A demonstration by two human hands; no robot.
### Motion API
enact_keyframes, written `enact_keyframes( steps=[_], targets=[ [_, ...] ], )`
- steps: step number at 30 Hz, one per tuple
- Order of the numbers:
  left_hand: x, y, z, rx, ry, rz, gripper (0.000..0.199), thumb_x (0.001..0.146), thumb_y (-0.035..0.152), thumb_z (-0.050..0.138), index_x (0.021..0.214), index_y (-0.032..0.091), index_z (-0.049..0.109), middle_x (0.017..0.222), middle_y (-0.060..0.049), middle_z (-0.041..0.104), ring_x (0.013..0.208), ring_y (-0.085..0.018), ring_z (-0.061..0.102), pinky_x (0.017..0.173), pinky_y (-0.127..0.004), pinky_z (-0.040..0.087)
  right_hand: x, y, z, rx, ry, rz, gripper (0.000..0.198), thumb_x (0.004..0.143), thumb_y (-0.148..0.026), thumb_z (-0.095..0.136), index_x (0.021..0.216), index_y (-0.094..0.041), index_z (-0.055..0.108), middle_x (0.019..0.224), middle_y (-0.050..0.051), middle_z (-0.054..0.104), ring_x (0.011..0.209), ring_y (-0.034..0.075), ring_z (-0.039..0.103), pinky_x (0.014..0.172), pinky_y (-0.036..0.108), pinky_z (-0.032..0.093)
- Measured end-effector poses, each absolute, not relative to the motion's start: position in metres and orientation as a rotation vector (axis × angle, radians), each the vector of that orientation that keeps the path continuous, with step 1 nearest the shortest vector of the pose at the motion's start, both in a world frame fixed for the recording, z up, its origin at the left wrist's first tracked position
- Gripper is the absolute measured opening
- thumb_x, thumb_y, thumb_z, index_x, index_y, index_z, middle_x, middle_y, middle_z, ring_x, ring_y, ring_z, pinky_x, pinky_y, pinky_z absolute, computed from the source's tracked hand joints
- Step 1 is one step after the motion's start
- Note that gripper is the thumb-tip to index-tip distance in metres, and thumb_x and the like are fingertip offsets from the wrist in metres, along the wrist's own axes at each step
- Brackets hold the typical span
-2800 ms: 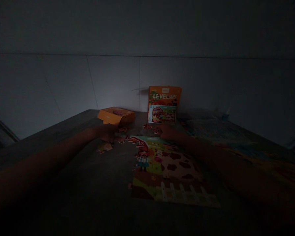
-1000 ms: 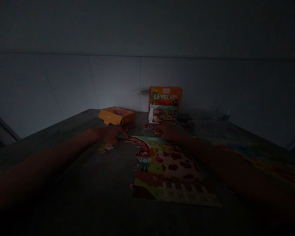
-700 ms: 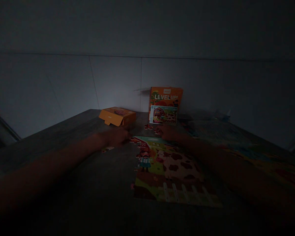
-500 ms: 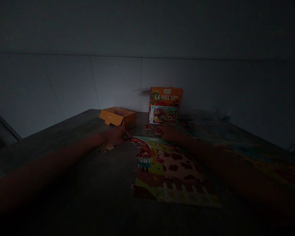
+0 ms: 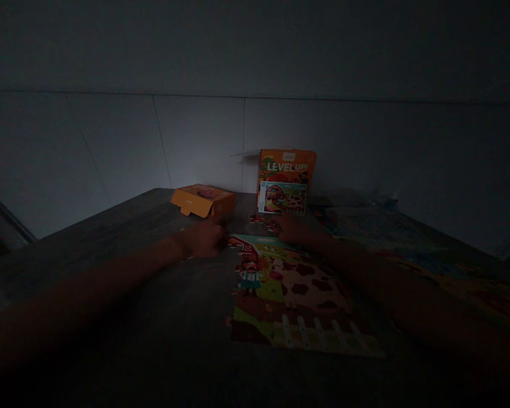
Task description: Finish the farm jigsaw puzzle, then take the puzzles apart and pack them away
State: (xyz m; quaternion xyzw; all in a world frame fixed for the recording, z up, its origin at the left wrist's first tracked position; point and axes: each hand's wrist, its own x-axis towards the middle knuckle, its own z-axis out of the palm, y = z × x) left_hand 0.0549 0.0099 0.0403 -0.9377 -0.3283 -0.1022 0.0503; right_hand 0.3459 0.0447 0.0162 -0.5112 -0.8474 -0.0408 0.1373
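Note:
A partly assembled jigsaw puzzle [image 5: 300,294] with a farmer, a cow and a white fence lies on the table. My left hand [image 5: 206,237] is beside its upper left corner, fingers curled and dim; whatever they hold is hidden. Beyond the puzzle's far edge, my right hand [image 5: 288,228] has its fingertips closed on a loose puzzle piece [image 5: 272,226]. Just left of that lies another puzzle piece [image 5: 257,219]. Further pieces are mostly covered by my left hand and forearm.
An orange box [image 5: 204,199] lies at the back left. Against the wall stands an orange "LEVEL UP!" box [image 5: 287,170] with a farm picture card [image 5: 284,198] leaning on it. A second colourful puzzle [image 5: 442,272] and clear plastic [image 5: 376,199] occupy the right side. The light is very dim.
My left hand has shifted slightly, its fingers now more curled, and covers more of the loose pieces beside it. My right hand stays at the same piece.

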Motion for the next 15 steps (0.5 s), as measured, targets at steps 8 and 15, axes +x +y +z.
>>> enact_keyframes(
  steps=[8, 15],
  targets=[
    [0.068, 0.002, 0.019, -2.659, -1.062, -0.504, 0.022, 0.089, 0.021, 0.048, 0.076, 0.012, 0.063, 0.095, -0.013, 0.059, 0.090, -0.023, 0.060, 0.085, -0.034, 0.050, 0.345, 0.045, 0.011, -1.459, -2.392, -0.193, 0.034, 0.076, -0.010, 0.057, 0.108, -0.018, 0.064, 0.110, 0.013, 0.063, 0.104, 0.028, 0.055, 0.089, 0.038, 0.044],
    [0.065, 0.007, 0.016, -2.630, -1.064, -0.573, 0.020, 0.088, 0.024, 0.053, 0.103, 0.014, 0.063, 0.108, -0.012, 0.060, 0.104, -0.026, 0.056, 0.091, -0.038, 0.047, 0.345, 0.043, 0.013, -1.208, -2.266, -0.203, 0.042, 0.077, -0.007, 0.054, 0.118, -0.017, 0.056, 0.129, 0.013, 0.051, 0.119, 0.024, 0.049, 0.099, 0.037, 0.043]
  ],
)
